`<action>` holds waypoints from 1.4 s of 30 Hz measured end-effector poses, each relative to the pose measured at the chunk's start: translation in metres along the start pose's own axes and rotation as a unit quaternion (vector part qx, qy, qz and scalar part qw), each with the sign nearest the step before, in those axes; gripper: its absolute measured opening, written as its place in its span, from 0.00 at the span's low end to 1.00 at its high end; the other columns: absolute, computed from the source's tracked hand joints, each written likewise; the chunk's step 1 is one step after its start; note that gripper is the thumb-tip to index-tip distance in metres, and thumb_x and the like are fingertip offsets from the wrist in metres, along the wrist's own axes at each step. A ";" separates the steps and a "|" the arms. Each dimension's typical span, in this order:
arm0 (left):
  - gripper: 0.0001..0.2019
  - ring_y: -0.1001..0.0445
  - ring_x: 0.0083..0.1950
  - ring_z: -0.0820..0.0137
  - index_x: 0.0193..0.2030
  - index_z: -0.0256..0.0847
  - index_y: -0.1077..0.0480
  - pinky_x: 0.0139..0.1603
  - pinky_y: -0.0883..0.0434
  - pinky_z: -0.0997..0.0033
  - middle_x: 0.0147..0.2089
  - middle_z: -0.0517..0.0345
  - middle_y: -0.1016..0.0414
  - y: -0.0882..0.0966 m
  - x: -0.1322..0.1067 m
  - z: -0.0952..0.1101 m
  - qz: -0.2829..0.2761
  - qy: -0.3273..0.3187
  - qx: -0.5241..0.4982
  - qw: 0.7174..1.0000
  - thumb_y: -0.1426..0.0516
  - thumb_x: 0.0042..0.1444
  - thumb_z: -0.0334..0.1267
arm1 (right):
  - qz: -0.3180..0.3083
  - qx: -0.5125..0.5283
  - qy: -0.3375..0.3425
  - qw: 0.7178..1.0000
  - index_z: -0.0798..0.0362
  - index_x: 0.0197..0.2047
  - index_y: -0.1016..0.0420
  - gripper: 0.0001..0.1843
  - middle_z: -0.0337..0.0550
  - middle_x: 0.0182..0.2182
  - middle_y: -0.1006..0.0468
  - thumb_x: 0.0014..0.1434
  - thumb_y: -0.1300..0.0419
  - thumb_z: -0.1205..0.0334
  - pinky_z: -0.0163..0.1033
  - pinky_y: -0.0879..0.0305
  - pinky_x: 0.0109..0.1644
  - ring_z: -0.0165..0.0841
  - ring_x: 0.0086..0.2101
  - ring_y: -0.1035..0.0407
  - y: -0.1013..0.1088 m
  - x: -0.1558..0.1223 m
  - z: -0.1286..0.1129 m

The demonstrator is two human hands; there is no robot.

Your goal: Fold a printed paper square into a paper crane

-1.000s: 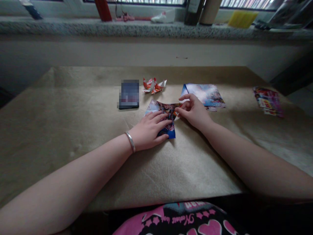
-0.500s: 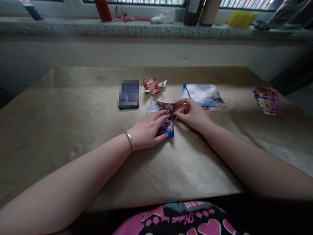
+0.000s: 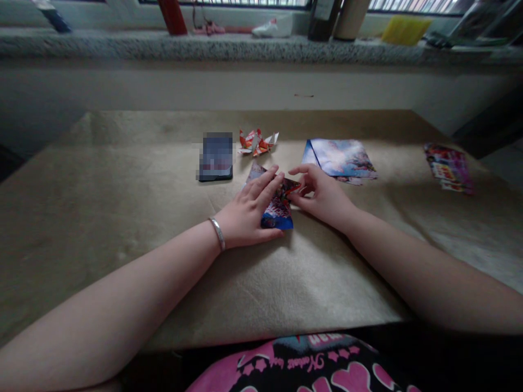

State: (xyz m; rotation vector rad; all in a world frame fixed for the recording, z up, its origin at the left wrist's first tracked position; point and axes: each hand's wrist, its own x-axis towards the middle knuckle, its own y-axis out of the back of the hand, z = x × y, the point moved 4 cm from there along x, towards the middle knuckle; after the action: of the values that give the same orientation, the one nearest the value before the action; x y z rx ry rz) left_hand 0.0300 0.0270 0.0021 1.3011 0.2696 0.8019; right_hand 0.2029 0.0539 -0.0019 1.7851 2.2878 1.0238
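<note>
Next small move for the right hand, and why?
Probably press the red-edged flap down with the right hand: it seems slightly raised there, right beside that hand, while the left hand is spread over the printed paper and could steady it.

On the wearer's black-and-pink shirt (image 3: 303, 371), upside-down lettering: seemingly "man" in block letters and, in script, a word starting with "N" followed by "by". Print on the colourful leaflets (image 3: 448, 169), far right, is too blurred to read.
</note>
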 end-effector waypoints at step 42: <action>0.10 0.28 0.48 0.68 0.43 0.45 0.32 0.70 0.51 0.51 0.43 0.61 0.25 0.025 -0.001 -0.006 0.205 0.034 0.038 0.977 0.44 0.58 0.45 | -0.021 0.003 0.131 0.991 0.48 0.43 0.27 0.11 0.43 0.40 0.23 0.54 0.38 0.63 0.35 0.28 0.34 0.33 0.40 0.29 -0.002 -0.009 -0.036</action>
State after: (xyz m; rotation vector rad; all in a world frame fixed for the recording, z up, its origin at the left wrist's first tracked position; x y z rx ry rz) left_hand 0.0169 0.0320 0.0237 1.4244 0.0837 1.1964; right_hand 0.1887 0.0296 0.0221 1.6848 2.4639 1.3162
